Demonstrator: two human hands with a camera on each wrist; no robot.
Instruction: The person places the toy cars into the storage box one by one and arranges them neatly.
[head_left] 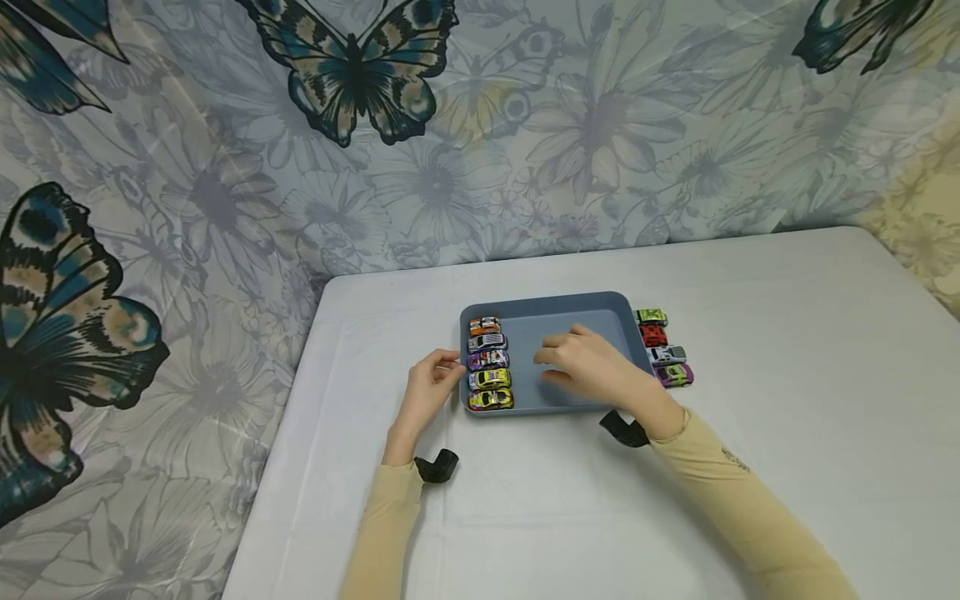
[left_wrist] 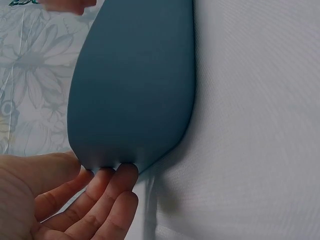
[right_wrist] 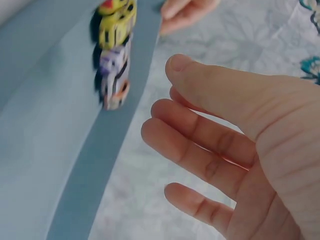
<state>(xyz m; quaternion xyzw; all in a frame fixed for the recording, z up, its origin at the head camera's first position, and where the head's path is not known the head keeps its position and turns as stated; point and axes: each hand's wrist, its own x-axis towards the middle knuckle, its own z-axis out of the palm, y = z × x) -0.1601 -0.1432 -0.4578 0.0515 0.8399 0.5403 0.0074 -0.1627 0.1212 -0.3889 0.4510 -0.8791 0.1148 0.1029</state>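
Observation:
A blue-grey tray (head_left: pixel 570 310) lies on the table with several toy cars (head_left: pixel 489 360) lined up along its left inner side. My left hand (head_left: pixel 431 387) grips the tray's left edge. In the left wrist view, that hand (left_wrist: pixel 90 200) has its fingertips against the tray's outer wall (left_wrist: pixel 135 80) and its thumb at the rim. Over the middle of the tray hovers my right hand (head_left: pixel 588 362), holding nothing. The right wrist view shows this hand (right_wrist: pixel 215 145) with loosely bent, spread fingers and the row of cars (right_wrist: pixel 117 55) beyond them.
Just outside the tray's right edge, several more toy cars (head_left: pixel 666 354) stand in a column on the white table (head_left: pixel 525 517). Behind the table hangs a cloth (head_left: pixel 442 183) printed with butterflies and flowers. Each wrist carries a black strap (head_left: pixel 437 467).

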